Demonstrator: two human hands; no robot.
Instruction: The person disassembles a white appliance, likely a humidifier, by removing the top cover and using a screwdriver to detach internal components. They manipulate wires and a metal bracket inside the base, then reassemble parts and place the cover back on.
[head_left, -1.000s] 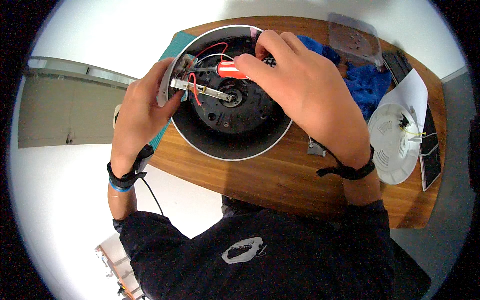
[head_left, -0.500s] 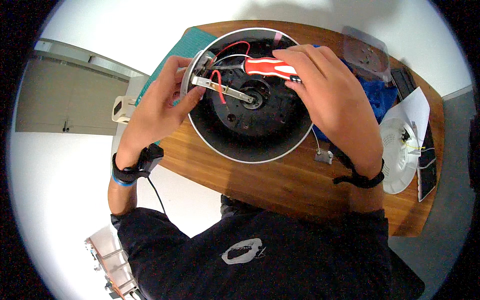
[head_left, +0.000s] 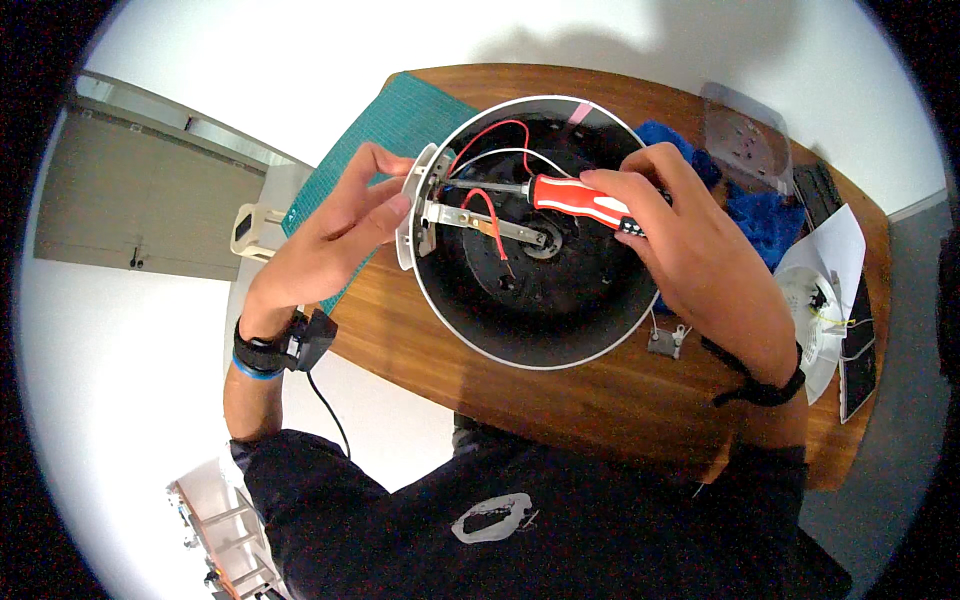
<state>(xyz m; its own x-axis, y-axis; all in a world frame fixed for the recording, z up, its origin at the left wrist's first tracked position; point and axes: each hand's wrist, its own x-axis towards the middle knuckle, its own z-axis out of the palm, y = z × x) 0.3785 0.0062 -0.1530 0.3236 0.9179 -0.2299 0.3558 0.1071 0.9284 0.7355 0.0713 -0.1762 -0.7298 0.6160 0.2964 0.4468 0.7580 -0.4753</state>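
Observation:
A round white-rimmed housing (head_left: pixel 540 358) with a black inside stands on the wooden table (head_left: pixel 600 400). A metal bracket (head_left: pixel 485 222) and red and white wires (head_left: pixel 490 215) cross its inside. My left hand (head_left: pixel 335 225) grips the housing's left rim and a white part (head_left: pixel 412 215) fixed there. My right hand (head_left: pixel 690 240) holds a red-handled screwdriver (head_left: pixel 575 198). Its shaft points left, with the tip at the rim next to my left fingers.
A teal cutting mat (head_left: pixel 400 125) lies under the housing at the left. Blue cloth (head_left: pixel 755 215) and a clear plastic box (head_left: pixel 745 125) sit at the back right. A white round cover (head_left: pixel 815 320), white paper and a small metal part (head_left: pixel 668 342) lie to the right.
The screwdriver has swung from high on the right down to horizontal, its tip now at the left rim. The view has shifted, so the housing sits a little more central.

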